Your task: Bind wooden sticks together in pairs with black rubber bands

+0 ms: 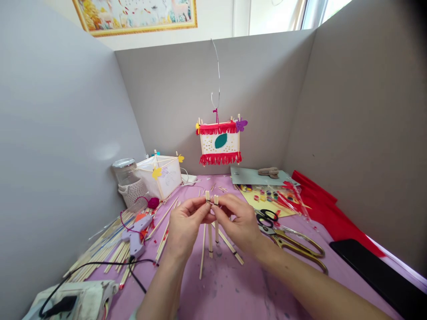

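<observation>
My left hand (185,226) pinches a pair of thin wooden sticks (210,238) close to their top, where a dark band wraps round them. Beside it, my right hand (240,224) has its fingers closed on a second banded stick bundle (216,234). The fingertips of both hands almost meet, hiding part of the bands. Below the hands, a loose wooden stick (203,255) lies on the purple tablecloth (230,298). Another pair of sticks (233,250), with a dark band near its end, slants to the right.
Left are a purple glue gun (135,235), scattered sticks (96,260), a white lantern (170,180) and a jar (125,173). A red-fringed lantern (220,143) hangs ahead. Right are scissors (293,244), red cloth (320,209) and a black phone (370,269). Grey panels (213,80) enclose the table.
</observation>
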{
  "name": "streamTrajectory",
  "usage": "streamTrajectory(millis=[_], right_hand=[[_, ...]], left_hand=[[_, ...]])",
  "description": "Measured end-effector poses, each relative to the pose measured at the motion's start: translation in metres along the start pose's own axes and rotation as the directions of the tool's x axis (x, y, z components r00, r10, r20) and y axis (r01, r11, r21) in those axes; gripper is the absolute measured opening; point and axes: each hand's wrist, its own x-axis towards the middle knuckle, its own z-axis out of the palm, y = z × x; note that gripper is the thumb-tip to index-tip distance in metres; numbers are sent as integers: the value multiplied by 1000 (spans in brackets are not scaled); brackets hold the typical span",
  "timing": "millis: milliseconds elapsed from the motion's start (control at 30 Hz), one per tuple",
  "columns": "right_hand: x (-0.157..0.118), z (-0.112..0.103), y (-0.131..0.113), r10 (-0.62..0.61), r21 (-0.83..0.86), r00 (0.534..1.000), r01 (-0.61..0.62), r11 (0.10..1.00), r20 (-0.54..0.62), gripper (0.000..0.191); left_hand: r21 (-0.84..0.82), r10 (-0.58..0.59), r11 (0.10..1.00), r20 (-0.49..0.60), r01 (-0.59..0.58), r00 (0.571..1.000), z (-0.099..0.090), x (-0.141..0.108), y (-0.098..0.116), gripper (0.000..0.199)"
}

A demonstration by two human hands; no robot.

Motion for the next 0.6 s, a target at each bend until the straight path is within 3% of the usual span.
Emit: streamTrajectory(millis=[167, 333, 467, 600], right_hand=[[7, 2, -4, 303, 250, 952, -305, 919, 46, 12], [15, 3, -8, 401, 415, 912, -397, 819, 82, 13], [16, 1, -13, 498, 493, 855, -499, 713, 145, 13], [15, -1, -14, 506, 523, 836, -534, 664, 210, 14]], left_hand=[[35, 8, 999, 21, -9, 1000, 5, -1, 0, 24], [46, 18, 999, 30, -20, 999, 9, -4, -2, 24], [34, 27, 999, 11, -27, 1000, 10, -4, -3, 23], [16, 20, 1000, 11, -20, 1000, 9, -5, -2, 22]])
